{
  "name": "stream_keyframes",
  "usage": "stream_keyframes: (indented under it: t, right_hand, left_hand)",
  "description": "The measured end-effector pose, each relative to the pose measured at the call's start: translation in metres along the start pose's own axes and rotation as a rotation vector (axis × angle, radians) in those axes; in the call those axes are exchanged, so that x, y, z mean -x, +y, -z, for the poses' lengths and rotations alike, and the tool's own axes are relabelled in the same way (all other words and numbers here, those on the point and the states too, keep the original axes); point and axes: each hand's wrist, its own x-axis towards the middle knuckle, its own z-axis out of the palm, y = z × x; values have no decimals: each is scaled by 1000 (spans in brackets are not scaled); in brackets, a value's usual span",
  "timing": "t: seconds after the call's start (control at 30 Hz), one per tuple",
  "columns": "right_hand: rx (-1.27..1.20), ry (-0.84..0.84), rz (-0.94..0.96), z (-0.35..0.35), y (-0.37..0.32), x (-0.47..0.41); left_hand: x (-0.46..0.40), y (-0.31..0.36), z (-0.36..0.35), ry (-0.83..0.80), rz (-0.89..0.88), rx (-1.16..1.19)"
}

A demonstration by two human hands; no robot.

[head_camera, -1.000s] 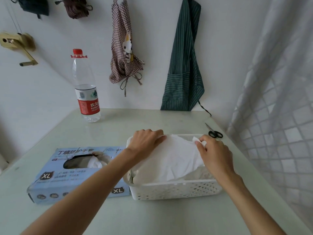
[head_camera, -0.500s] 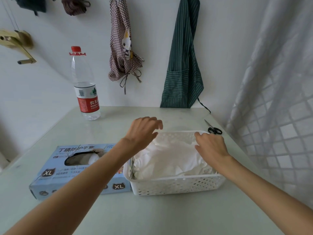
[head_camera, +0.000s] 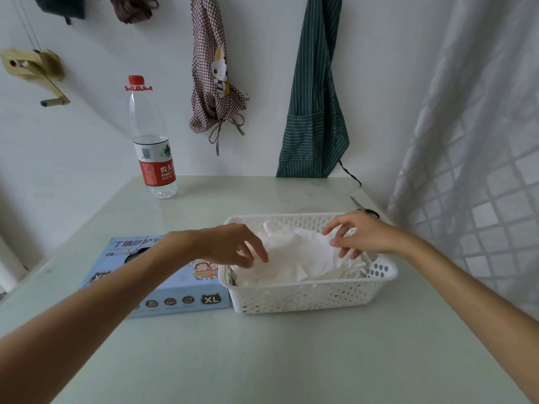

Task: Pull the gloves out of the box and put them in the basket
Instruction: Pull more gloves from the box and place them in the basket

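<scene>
Hovering — two hands (head_camera: 230,246), one basket (head_camera: 306,295)

White gloves (head_camera: 294,258) heaped in white basket (head_camera: 306,295) beside blue box (head_camera: 175,293).

The near half of the surface (head_camera: 262,360) lies bare, open to both forearms. The basket (head_camera: 306,298) is open on top, though white gloves (head_camera: 294,258) fill it near to the rim. The box (head_camera: 163,293) sits touching the basket's left wall, so no gap there. The left forearm crosses over the box's opening. A bottle (head_camera: 153,141) stands well behind the box. Scissors (head_camera: 366,207) lie just behind the basket's far right corner, and a curtain (head_camera: 466,170) closes the right edge.
</scene>
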Motion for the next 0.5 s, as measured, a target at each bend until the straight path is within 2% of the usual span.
stream_keyframes:
  t: [0.1, 0.2, 0.33, 0.5]
  right_hand:
    - [170, -108, -73, -15, 2, 0]
    - [367, -134, -148, -21, 10, -1]
    - [445, -144, -175, -19, 10, 2]
    - [513, -150, -201, -20, 7, 2]
  left_hand:
    - [5, 2, 6, -6, 13, 26]
    - [8, 3, 8, 5, 29, -96]
    - [8, 12, 0, -75, 75, -289]
    - [7, 23, 9, -80, 82, -340]
